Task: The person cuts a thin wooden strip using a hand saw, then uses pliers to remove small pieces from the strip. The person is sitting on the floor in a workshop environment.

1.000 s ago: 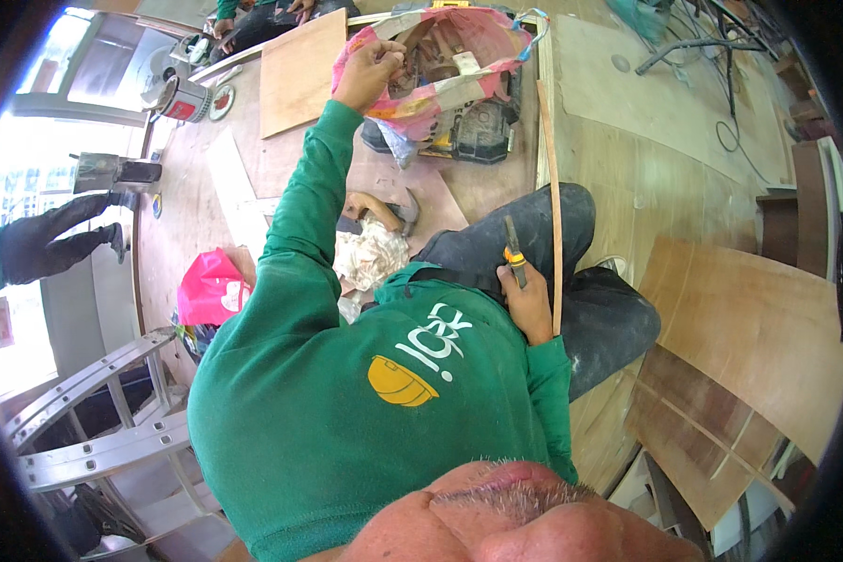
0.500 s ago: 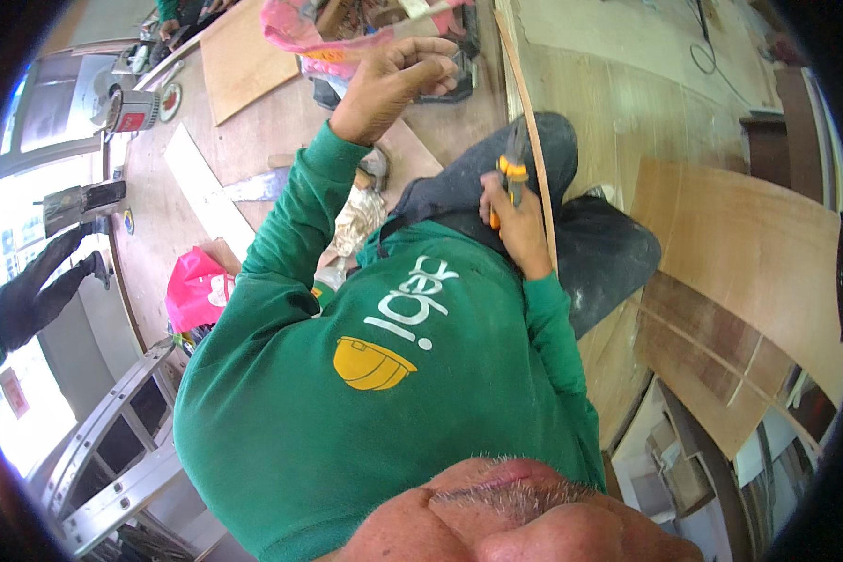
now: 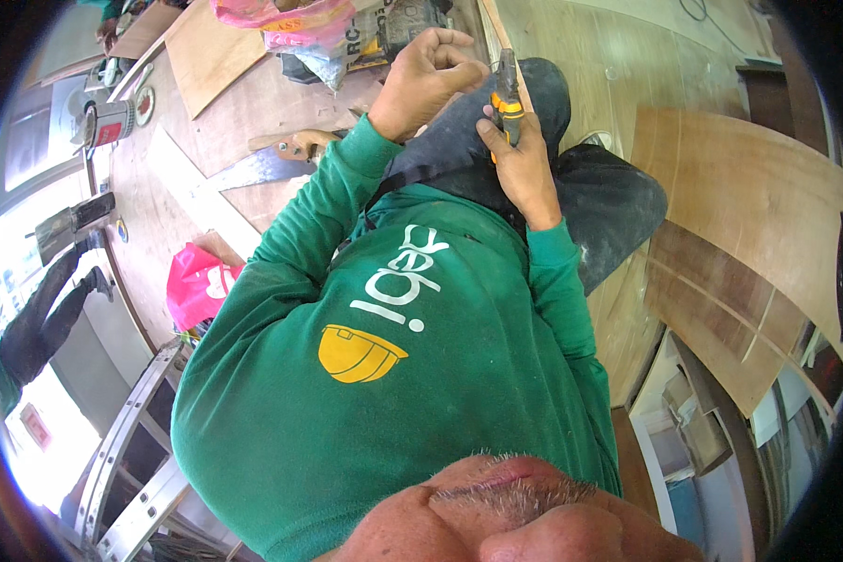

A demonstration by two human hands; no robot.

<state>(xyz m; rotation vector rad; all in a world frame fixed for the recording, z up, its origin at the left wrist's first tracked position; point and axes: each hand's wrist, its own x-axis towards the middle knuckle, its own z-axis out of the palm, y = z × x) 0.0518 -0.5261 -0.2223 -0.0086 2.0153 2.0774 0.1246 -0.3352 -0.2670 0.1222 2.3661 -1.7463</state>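
My right hand [image 3: 523,164] is wrapped round pliers [image 3: 507,98] with yellow-and-black handles, their dark jaws pointing away from me. A thin wooden strip [image 3: 495,25] runs from the top of the view down to the pliers; its near part is hidden behind them and the hand. To the left, my left hand [image 3: 431,82] hovers above my dark-trousered knee, thumb and fingers curled toward each other. Whatever lies between those fingertips, if anything, is too small to tell. The two hands are apart.
A handsaw [image 3: 264,169] lies left of my left forearm, across a white board [image 3: 197,192]. Beyond are a pink plastic bag [image 3: 276,17] and plywood [image 3: 206,61]. A ladder [image 3: 126,436] stands near left; curved plywood sheets [image 3: 740,192] lie right. Another person's legs [image 3: 42,314] show far left.
My left hand has moved right, closer to the pliers. My right hand has risen in the view with the pliers, now more upright. The handsaw shows more fully.
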